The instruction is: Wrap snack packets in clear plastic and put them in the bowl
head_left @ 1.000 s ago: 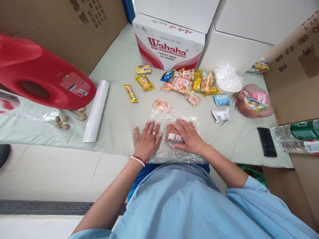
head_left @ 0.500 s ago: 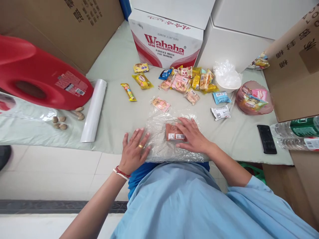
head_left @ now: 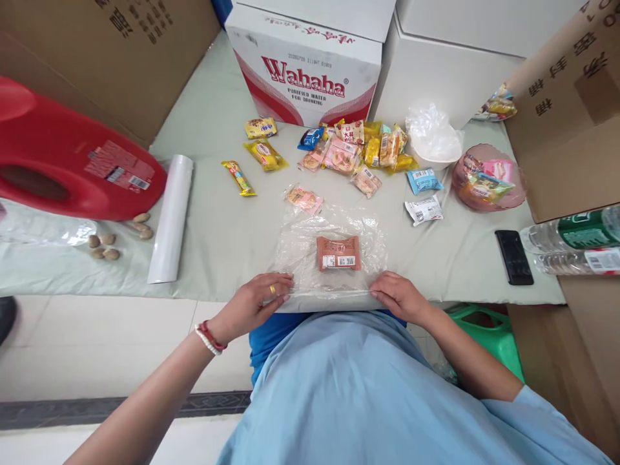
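Brown w/ white label: see small pack (head_left: 338, 253), flat on clear sheet (head_left: 300, 239), at front of desk (head_left: 227, 245). Sits btw both hands, but a bit farther in, apart from both. W/ L hand (head_left: 252, 298), pinches L near corner of sheet btw thumb & fingertips. W/ R hand (head_left: 400, 296), pinches R near corner same way. So, L grip & R grip: both closed on thin plastic. Wears gold ring (head_left: 272, 290) on L hand, plus red & white bracelets (head_left: 209, 337) at L wrist. Wears light blue shirt (head_left: 358, 381) too.

At far edge of sheet, see pink pack (head_left: 304, 199); can't tell if touching. Farther back, see big heap of snacks (head_left: 341, 153), mostly yellow & pink, w/ dark blue pack (head_left: 310, 138) at L end. Just in front of heap: pale pack (head_left: 367, 181). To L of heap: three yellow packs (head_left: 265, 155). To R: light blue pack (head_left: 424, 181), then white pack (head_left: 424, 210), a bit nearer. Behind these: white bowl (head_left: 436, 155) w/ clear bag (head_left: 429, 126) on top. Next, farther R: pink bowl (head_left: 520, 187) w/ some snacks inside. Nr R end of desk: black phone (head_left: 514, 258), lying flat, beside two bottles (head_left: 537, 236) on their sides.

Behind heap: red & white water box (head_left: 305, 77). Over on L: white roll (head_left: 171, 219), lying just beside big red jug (head_left: 62, 148). Nr jug: few small brown lumps (head_left: 104, 247); can't tell what kind. Below desk at R: green thing (head_left: 498, 336), partly hidden.
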Demonstrator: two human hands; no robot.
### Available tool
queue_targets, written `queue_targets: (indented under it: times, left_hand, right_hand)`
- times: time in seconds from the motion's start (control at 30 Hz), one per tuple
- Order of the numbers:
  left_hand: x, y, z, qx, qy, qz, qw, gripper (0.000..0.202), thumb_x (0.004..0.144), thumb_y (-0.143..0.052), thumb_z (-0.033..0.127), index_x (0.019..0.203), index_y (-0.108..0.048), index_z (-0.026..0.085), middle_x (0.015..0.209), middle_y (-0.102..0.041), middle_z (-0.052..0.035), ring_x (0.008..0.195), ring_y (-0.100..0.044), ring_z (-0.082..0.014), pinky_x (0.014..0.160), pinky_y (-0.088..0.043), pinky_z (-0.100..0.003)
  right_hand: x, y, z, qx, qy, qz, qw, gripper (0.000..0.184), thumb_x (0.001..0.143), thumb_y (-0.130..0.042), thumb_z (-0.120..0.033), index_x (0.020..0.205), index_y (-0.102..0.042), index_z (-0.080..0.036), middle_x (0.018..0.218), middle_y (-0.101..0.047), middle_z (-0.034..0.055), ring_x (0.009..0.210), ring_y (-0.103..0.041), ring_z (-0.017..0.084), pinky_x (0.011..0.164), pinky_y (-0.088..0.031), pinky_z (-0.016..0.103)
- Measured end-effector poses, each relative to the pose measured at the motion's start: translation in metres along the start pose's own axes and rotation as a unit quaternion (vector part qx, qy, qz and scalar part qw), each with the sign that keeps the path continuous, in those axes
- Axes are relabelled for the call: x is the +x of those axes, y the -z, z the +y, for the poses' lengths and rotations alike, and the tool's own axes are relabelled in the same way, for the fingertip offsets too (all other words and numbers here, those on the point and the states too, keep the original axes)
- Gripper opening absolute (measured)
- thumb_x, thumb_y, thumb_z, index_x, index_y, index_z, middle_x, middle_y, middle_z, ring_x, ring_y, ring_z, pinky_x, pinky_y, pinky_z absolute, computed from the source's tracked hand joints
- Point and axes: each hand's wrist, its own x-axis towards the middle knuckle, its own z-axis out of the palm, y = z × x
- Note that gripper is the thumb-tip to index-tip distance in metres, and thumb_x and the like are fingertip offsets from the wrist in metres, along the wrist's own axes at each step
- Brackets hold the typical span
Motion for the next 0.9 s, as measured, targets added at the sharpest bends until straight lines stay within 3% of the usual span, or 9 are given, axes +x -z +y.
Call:
queue_targets:
  times: [0.1, 0.23, 0.43, 0.53, 0.6, 0.67, 0.73, 0.83, 0.9]
  left_hand:
    - [0.019, 0.028, 0.003, -0.019, 0.033, -0.020, 0.999, 0.039, 0.106, -0.045, 0.049, 0.110, -0.076, 0.026, 0.120, -0.079, -0.0065, 0.116, -0.074, -0.0208, 0.102, -0.060, -0.033]
    - [0.050, 0.052, -0.003, -0.052, 0.033, 0.016, 0.998, 0.036, 0.100, -0.055, 0.056, 0.099, -0.074, 0.026, 0.116, -0.079, -0.0074, 0.123, -0.068, -0.0262, 0.109, -0.055, -0.041]
    - [0.093, 0.041, -0.032, -0.050, 0.108, 0.094, 0.988, 0.032, 0.091, -0.060, 0.052, 0.093, -0.071, 0.022, 0.113, -0.075, -0.0110, 0.122, -0.064, -0.0307, 0.115, -0.048, -0.050]
    - [0.099, 0.034, -0.033, 0.042, 0.203, 0.204, 0.957, 0.029, 0.084, -0.066, 0.041, 0.101, -0.072, 0.018, 0.126, -0.067, -0.0179, 0.127, -0.059, -0.0366, 0.115, -0.044, -0.058]
    - [0.093, 0.035, -0.019, 0.112, 0.238, 0.326, 0.908, 0.030, 0.084, -0.067, 0.034, 0.107, -0.071, 0.016, 0.133, -0.061, -0.0221, 0.131, -0.055, -0.0401, 0.115, -0.042, -0.062]
    - [0.082, 0.034, 0.010, 0.176, 0.210, 0.442, 0.854, 0.025, 0.089, -0.065, 0.029, 0.110, -0.071, 0.017, 0.131, -0.062, -0.0214, 0.131, -0.054, -0.0399, 0.115, -0.038, -0.063]
    - [0.073, 0.025, 0.046, 0.215, 0.118, 0.496, 0.833, 0.022, 0.092, -0.062, 0.020, 0.113, -0.070, 0.020, 0.122, -0.067, -0.0166, 0.126, -0.058, -0.0358, 0.114, -0.037, -0.060]
    - [0.077, -0.006, 0.088, 0.204, -0.064, 0.347, 0.913, 0.032, 0.094, -0.060, 0.013, 0.122, -0.069, 0.025, 0.115, -0.076, -0.0084, 0.115, -0.068, -0.0268, 0.098, -0.047, -0.044]
    - [0.092, -0.028, 0.094, 0.199, -0.069, 0.253, 0.944, 0.034, 0.098, -0.056, 0.013, 0.127, -0.068, 0.023, 0.126, -0.076, -0.0091, 0.120, -0.068, -0.0257, 0.092, -0.047, -0.041]
  right_hand:
    - [0.018, 0.029, -0.006, 0.027, 0.012, 0.021, 0.999, 0.025, 0.110, -0.047, -0.032, 0.103, -0.069, -0.023, 0.085, -0.070, 0.0052, 0.081, -0.061, 0.020, 0.076, -0.053, 0.035]
    - [0.043, 0.055, -0.001, 0.019, 0.001, 0.068, 0.998, 0.025, 0.107, -0.054, -0.037, 0.098, -0.071, -0.022, 0.082, -0.068, 0.0047, 0.079, -0.060, 0.019, 0.076, -0.048, 0.033]
    - [0.073, 0.040, 0.030, 0.103, -0.202, 0.073, 0.971, 0.034, 0.097, -0.057, -0.049, 0.087, -0.070, -0.020, 0.066, -0.057, -0.0025, 0.060, -0.048, 0.014, 0.059, -0.035, 0.026]
    - [0.078, 0.026, 0.040, 0.108, -0.267, 0.066, 0.955, 0.033, 0.092, -0.056, -0.049, 0.079, -0.065, -0.020, 0.062, -0.053, -0.0035, 0.059, -0.044, 0.014, 0.059, -0.033, 0.026]
    - [0.079, 0.021, 0.042, 0.100, -0.281, 0.056, 0.953, 0.031, 0.091, -0.056, -0.047, 0.078, -0.065, -0.020, 0.063, -0.055, -0.0029, 0.060, -0.045, 0.014, 0.060, -0.033, 0.026]
    - [0.079, 0.019, 0.042, 0.095, -0.286, 0.049, 0.952, 0.031, 0.091, -0.054, -0.046, 0.080, -0.065, -0.020, 0.065, -0.056, -0.0022, 0.062, -0.046, 0.015, 0.061, -0.033, 0.026]
    - [0.079, 0.019, 0.041, 0.094, -0.289, 0.044, 0.952, 0.031, 0.091, -0.054, -0.046, 0.081, -0.066, -0.020, 0.066, -0.058, -0.0017, 0.063, -0.046, 0.015, 0.062, -0.033, 0.026]
    - [0.080, 0.021, 0.042, 0.089, -0.290, 0.035, 0.952, 0.031, 0.092, -0.054, -0.046, 0.080, -0.066, -0.019, 0.066, -0.057, -0.0018, 0.063, -0.046, 0.015, 0.062, -0.033, 0.026]
    - [0.079, 0.025, 0.043, 0.081, -0.290, 0.024, 0.953, 0.032, 0.093, -0.053, -0.045, 0.081, -0.066, -0.019, 0.065, -0.056, -0.0024, 0.062, -0.046, 0.015, 0.062, -0.033, 0.025]
